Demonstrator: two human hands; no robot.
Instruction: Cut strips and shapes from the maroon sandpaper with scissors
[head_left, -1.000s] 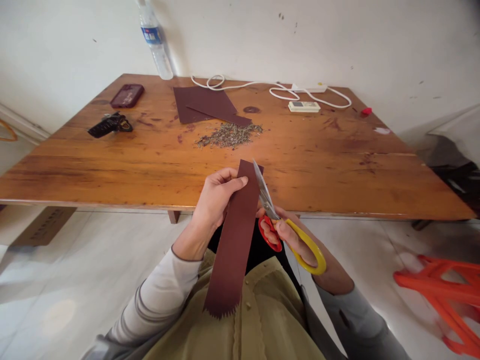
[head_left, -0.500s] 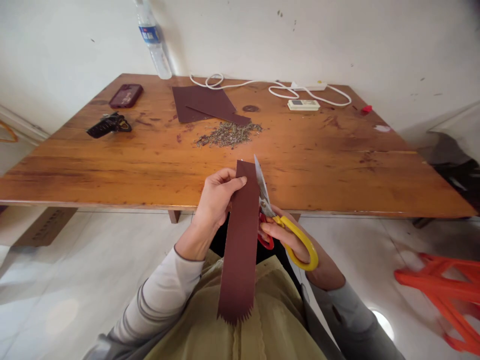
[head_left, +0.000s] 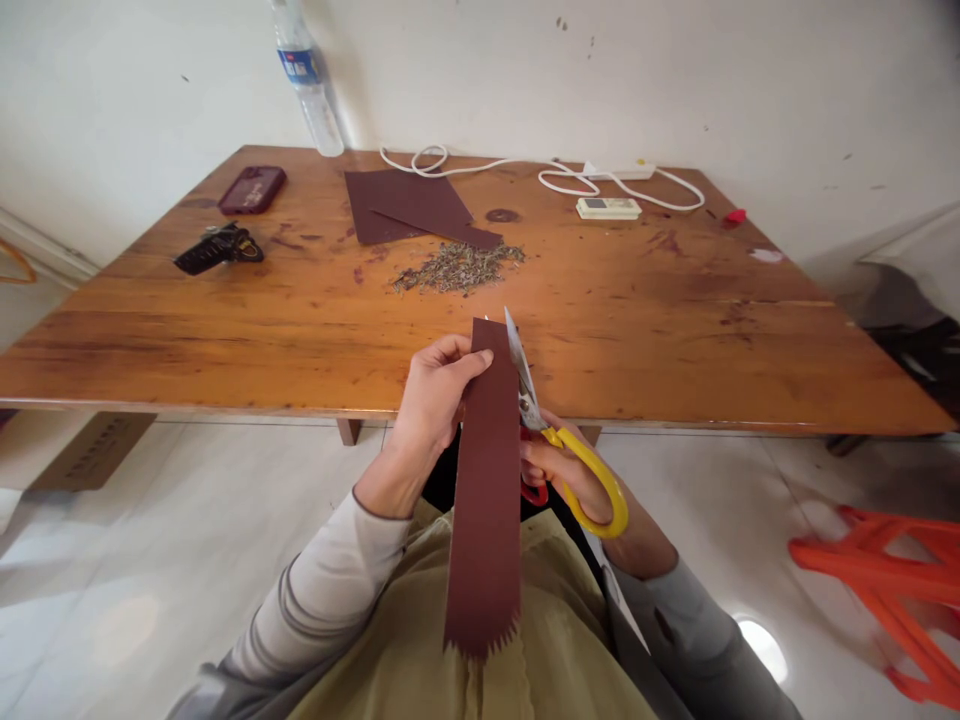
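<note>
So the left hand (head_left: 429,405) has a maroon strip (head_left: 486,500) pinched close to its far end, thumb lying flat on the face that's up and the other fingers tucked around the left edge and mostly hidden underneath. Pretty snug grip, no gap between fingers and strip that I can see. Most of the strip hangs back from that pinch toward the body, and its near end, all jagged little teeth, sits over the front of the khaki top (head_left: 405,650).

The right hand (head_left: 581,470) is wrapped around a pair of scissors (head_left: 553,437), one yellow handle loop and one red, fingers closed through the loops. Some of those fingers are behind the strip and the handles, so can't tell exactly how they sit. The blades are parted: one runs along the strip's right edge on the upper side, just right of the left thumb, and a pale tip peeks past the far edge, which looks like the other blade underneath.

The strip is held up in front of the near edge of the tabletop (head_left: 675,340). Farther back there's a messy pile of clippings (head_left: 461,268), with a maroon sheet (head_left: 409,195) right behind it and a narrower maroon piece (head_left: 442,228) lying across that sheet.
</note>
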